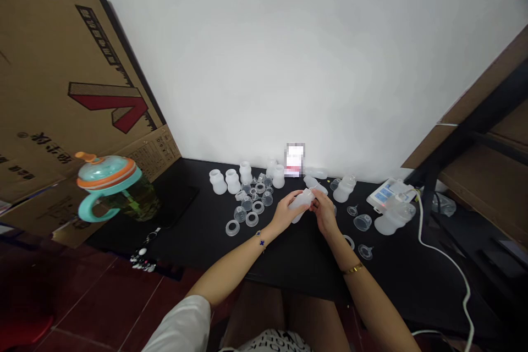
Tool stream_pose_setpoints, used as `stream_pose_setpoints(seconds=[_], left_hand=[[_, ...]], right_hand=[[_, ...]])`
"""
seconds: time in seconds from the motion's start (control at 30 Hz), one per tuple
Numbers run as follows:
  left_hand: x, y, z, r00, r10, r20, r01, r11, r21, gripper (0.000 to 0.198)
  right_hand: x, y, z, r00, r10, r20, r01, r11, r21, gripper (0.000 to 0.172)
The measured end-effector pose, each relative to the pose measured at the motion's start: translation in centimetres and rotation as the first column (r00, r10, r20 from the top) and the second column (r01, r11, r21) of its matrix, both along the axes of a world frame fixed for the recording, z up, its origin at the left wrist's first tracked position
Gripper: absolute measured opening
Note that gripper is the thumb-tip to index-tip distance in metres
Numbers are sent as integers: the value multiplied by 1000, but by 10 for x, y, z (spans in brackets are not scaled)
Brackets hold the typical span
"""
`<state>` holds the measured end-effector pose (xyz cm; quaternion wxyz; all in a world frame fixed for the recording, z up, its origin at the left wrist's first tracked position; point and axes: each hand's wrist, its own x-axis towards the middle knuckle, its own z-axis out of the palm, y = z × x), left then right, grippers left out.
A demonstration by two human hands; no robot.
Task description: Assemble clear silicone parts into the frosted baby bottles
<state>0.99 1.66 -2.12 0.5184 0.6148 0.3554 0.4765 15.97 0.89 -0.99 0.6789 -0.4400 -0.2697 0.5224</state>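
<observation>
A frosted white baby bottle (301, 202) is tilted between my hands above the black table. My left hand (287, 212) is closed round its body. The fingers of my right hand (324, 209) are pinched at its upper end; whether they hold a separate small part there I cannot make out. Another white bottle (315, 185) lies just behind my hands. Left of them are clear bottle caps (246, 203) and white screw rings (252, 219). A clear teat (365, 252), a clear cap (362, 223) and an assembled-looking bottle (345, 189) are to the right.
Several open white bottles (232, 181) stand near the wall, beside a blurred bright screen (295, 160). At left are a large teal-handled jug (124, 187) and a cardboard box (74, 77). A white cable (439, 252) runs along the right, near a white-and-blue box (381, 193).
</observation>
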Motion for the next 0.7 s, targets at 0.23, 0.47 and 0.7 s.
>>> stream_pose_setpoints(seconds=[0.23, 0.47, 0.7], left_hand=[[-1, -2, 3, 1000, -6, 7, 6, 1000, -5, 56], [-1, -2, 4, 1000, -6, 10, 6, 1000, 11, 55], [-1, -2, 4, 1000, -8, 0, 8, 1000, 11, 55]], right_hand=[[0, -1, 0, 1000, 8, 21, -8, 1000, 0, 36], [0, -1, 0, 999, 5, 38, -5, 1000, 7, 35], [0, -1, -1, 999, 1, 43, -1, 1000, 3, 35]])
